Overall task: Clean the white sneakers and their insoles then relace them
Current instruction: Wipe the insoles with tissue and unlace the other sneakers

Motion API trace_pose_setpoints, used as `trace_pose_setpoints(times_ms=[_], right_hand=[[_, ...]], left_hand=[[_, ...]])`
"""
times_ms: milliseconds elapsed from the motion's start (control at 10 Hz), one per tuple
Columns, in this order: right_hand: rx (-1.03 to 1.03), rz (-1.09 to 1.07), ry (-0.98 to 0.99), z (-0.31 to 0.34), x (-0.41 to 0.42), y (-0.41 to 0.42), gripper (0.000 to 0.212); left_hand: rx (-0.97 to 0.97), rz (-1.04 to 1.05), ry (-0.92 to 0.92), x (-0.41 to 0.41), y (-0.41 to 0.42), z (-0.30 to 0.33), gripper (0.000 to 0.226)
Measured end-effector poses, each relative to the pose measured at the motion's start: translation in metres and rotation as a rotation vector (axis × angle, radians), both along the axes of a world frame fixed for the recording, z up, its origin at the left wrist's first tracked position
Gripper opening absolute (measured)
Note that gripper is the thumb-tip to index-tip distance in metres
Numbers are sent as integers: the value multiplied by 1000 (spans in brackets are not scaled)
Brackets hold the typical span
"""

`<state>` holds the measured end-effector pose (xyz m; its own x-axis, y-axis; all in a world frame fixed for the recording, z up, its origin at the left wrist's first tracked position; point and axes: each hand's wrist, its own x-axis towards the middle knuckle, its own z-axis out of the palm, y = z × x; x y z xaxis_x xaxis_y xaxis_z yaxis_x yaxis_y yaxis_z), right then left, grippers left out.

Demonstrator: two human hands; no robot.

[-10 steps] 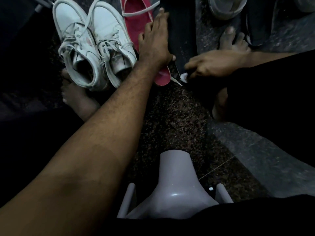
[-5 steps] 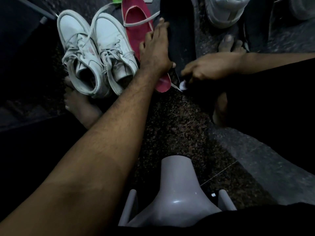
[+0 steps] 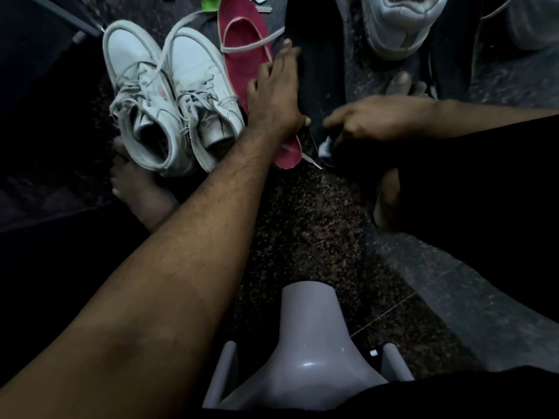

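**Insole scrubbing, sneakers waiting**

The white sneakers [image 3: 169, 98] sit side by side on the floor [image 3: 302, 225], left of the action, laces loose. Looks like the insole-cleaning step: left hand [image 3: 276, 95] presses flat, fingers straight, across the red insole [image 3: 242, 40] and black insole [image 3: 320, 71]. Right hand [image 3: 366, 122] pinches a small white wipe [image 3: 325, 148] at the black one's heel. Next I'd guess steady strokes while pinning it down.

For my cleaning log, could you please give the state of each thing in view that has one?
White sneakers: upright side by side, laces loose.
Red insole: flat on the floor, lace across it.
Black insole: flat, held down.
Left hand: fingers straight, pressing the black insole.
Right hand: curled, pinching a small white piece.
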<state>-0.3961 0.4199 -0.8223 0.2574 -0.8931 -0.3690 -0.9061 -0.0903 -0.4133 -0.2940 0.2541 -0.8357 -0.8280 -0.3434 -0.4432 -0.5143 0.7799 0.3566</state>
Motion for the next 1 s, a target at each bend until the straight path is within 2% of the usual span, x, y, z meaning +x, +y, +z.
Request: trace_pose_setpoints(times_ms=[100,200,400,500,600,700,800,900,1000], right_hand=[[-150,-290,74,9,-14,-11,30],[-149,-413,189,10,-11,-23,51],[-120,-99,163,-10,-11,-6,43],[-70,-252,195,-20,-47,-20,42],[-63,-429,342,-3,-56,-56,38],[-88,-464,234,-12,-34,-60,36],[-112,-340,2,0,3,-43,28],[-49,-179,-54,8,11,-14,33],[-92,-223,91,16,-7,-14,27]], left_hand=[[-3,8,-9,-1,-4,0,113],[15,18,-2,-1,-2,1,114],[5,0,32,1,-4,-2,106],[12,4,23,2,-3,-2,112],[7,-9,4,1,-2,0,118],[6,-2,3,1,-2,-2,116],[6,6,37,2,-5,-6,101],[6,-8,27,3,-4,-5,112],[2,-14,34,4,-3,-4,116]])
